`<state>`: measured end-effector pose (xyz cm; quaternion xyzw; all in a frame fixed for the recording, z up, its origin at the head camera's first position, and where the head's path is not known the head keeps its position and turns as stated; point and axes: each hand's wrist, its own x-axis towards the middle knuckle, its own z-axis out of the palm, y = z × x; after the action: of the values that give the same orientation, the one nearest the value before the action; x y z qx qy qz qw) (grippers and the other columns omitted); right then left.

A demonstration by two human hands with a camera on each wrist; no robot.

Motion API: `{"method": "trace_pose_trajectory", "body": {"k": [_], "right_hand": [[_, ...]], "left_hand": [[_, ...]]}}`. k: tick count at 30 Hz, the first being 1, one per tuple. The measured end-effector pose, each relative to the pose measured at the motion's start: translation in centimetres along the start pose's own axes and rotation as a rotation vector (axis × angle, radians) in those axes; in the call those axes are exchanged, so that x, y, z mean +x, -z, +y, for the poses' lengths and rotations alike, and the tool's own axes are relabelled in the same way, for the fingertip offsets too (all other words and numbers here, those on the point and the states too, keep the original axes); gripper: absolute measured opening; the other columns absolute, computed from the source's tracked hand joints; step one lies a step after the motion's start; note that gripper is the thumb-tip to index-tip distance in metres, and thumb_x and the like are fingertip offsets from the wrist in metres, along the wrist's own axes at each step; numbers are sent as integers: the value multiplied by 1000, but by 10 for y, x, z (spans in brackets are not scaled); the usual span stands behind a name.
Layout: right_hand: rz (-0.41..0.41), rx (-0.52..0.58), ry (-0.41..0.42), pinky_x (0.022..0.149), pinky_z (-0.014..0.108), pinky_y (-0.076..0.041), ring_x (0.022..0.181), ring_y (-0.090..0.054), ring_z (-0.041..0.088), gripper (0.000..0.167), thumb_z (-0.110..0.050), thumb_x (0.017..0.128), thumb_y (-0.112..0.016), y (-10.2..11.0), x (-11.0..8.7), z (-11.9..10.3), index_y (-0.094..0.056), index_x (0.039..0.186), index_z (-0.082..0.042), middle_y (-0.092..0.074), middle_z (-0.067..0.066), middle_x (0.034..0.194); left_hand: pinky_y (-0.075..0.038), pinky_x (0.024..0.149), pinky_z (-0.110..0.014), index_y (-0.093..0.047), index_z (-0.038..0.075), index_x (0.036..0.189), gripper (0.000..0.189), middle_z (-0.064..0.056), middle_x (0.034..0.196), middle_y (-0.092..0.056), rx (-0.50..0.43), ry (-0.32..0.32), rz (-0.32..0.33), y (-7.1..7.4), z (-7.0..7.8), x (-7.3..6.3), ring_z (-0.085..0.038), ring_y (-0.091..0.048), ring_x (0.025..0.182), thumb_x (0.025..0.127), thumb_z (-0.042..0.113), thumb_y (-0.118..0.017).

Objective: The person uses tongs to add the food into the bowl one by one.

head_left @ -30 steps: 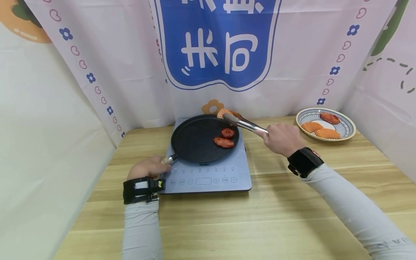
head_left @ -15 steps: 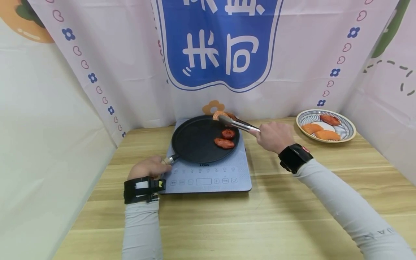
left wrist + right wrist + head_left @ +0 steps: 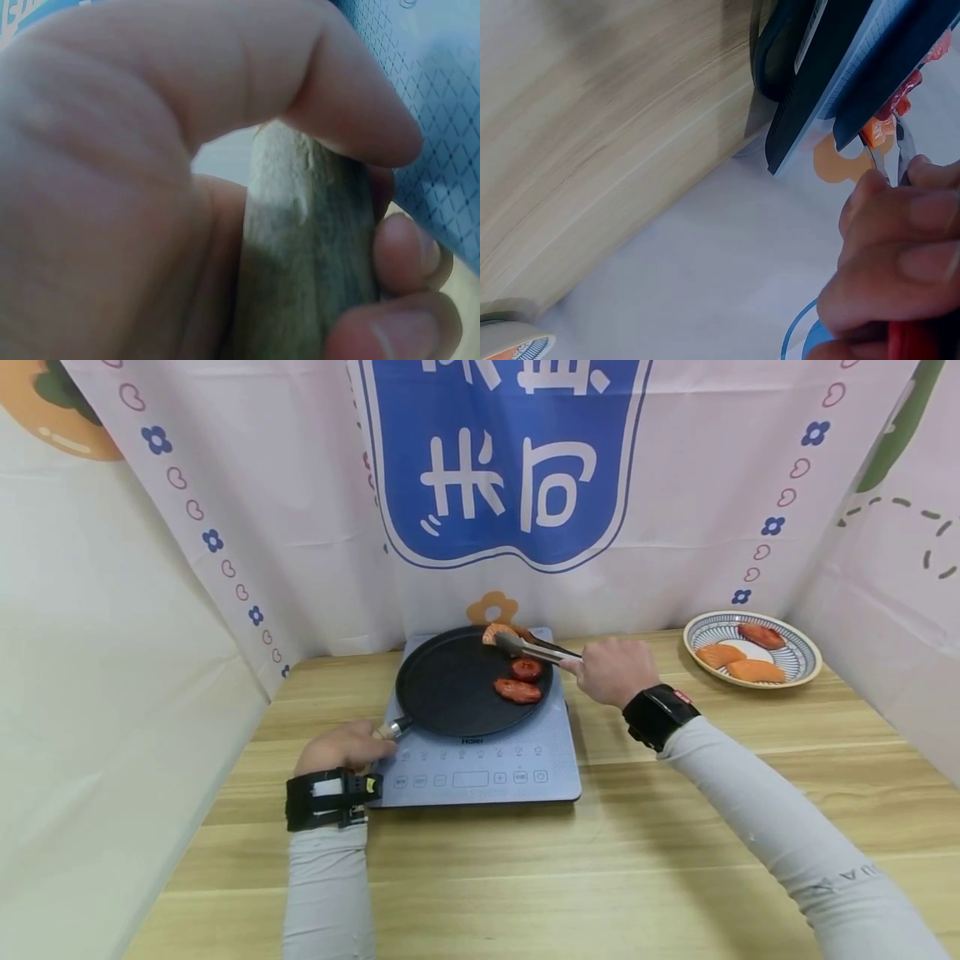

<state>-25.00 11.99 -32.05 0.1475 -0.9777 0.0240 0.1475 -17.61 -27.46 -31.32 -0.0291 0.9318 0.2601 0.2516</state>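
Observation:
My left hand (image 3: pixel 339 748) grips the wooden handle (image 3: pixel 300 247) of a flat black frying pan (image 3: pixel 453 681). Its fingers and thumb curl round the handle in the left wrist view. The pan lies on a grey induction cooktop (image 3: pixel 435 793). My right hand (image 3: pixel 617 672) holds metal tongs (image 3: pixel 538 649), whose tips pinch an orange, pale-striped piece like salmon (image 3: pixel 493 633) at the pan's far right edge. Near it in the pan are a round red piece (image 3: pixel 526 670) and a longer reddish-brown piece like a chicken wing (image 3: pixel 517 691). Another darker orange piece sits partly hidden behind the tongs.
A patterned plate (image 3: pixel 813 662) at the back right of the wooden table (image 3: pixel 480 893) bears two orange pieces (image 3: pixel 756 671) and a reddish one (image 3: pixel 761 636). A printed cloth (image 3: pixel 300 510) hangs close behind the cooktop.
My right hand has moved left with the tongs, bringing the orange piece from the pan's far right edge a little further inward over the pan. My left hand stays on the handle.

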Motion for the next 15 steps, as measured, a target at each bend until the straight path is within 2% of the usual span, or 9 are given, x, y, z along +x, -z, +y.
{"method": "trace_pose_trajectory", "body": {"k": [7,15], "right_hand": [[-3,-15,24,44,47,-43,51,-52,27,62,-50,104,-59,2,4,-3,-43,55,-16,-41,1,58],[-113,-20,-1,44,41,-40,54,-49,23,60,-51,106,-54,8,10,-7,-41,58,-18,-38,-1,60]], "left_hand": [[-39,56,-24,-55,5,101,24,1,69,-52,-1,1,-4,1,1,-1,-12,-46,58,104,29,-57],[-39,55,-24,-55,5,100,25,1,68,-51,0,-15,-3,1,0,-4,-12,-46,57,104,30,-57]]}}
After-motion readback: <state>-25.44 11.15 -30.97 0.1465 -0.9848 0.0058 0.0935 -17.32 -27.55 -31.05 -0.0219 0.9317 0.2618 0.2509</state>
